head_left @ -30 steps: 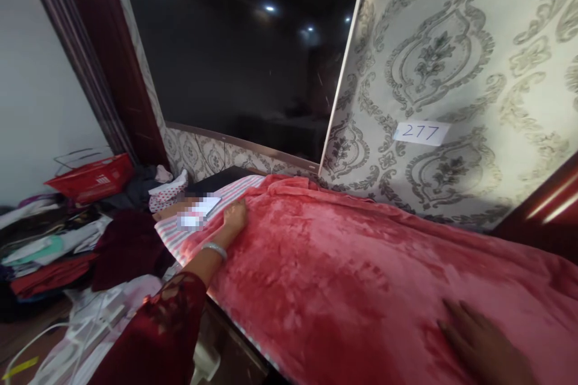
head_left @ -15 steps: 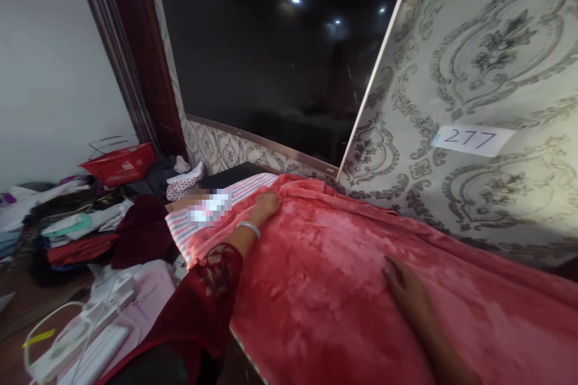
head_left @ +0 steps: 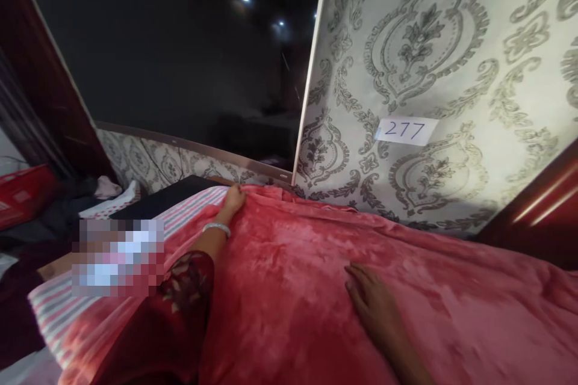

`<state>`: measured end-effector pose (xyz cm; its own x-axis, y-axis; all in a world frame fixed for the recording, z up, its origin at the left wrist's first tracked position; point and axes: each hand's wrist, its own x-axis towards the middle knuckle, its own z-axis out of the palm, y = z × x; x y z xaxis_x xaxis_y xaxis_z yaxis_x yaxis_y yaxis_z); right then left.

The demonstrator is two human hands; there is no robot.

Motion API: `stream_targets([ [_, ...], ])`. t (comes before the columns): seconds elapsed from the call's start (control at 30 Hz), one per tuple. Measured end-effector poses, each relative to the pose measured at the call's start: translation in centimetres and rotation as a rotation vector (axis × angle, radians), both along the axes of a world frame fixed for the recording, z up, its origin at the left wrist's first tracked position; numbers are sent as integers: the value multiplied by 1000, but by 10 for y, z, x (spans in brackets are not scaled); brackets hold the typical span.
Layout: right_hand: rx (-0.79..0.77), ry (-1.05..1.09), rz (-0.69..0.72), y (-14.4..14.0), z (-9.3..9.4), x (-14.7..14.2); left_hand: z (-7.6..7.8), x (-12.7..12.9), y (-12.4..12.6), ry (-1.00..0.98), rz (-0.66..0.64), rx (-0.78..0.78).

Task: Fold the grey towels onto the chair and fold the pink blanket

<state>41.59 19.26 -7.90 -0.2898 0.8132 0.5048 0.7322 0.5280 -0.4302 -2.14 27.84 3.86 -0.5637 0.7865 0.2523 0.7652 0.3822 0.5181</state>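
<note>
Blanket point(head_left: 307, 289), red and plush, is covering the surface from the near edge to the patterned wall point(head_left: 451, 42), its far edge lying bunched along the foot of that wall; the left hand point(head_left: 233, 200) is resting at the blanket's far left corner, fingers curled on the edge, though whether it is pinching the cloth I cannot tell; the right hand point(head_left: 372, 301) is lying flat and open on the blanket's middle, gripping nothing; a striped sheet point(head_left: 189, 210) is showing beyond the blanket's left edge; open blanket is stretching away to the right; a white label point(head_left: 405, 130) on the wall is reading "277"; a dark screen point(head_left: 180, 54) is hanging to its left.
</note>
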Motion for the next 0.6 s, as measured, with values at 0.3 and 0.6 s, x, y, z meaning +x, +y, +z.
stream_targets([
  [0.3, -56, -15, -11, -3, 2, -1, -24, 13, -1, 62, 107, 69],
  [0.6, -85, -18, -18, -5, 4, -3, -9, 64, 11, 106, -378, 36],
])
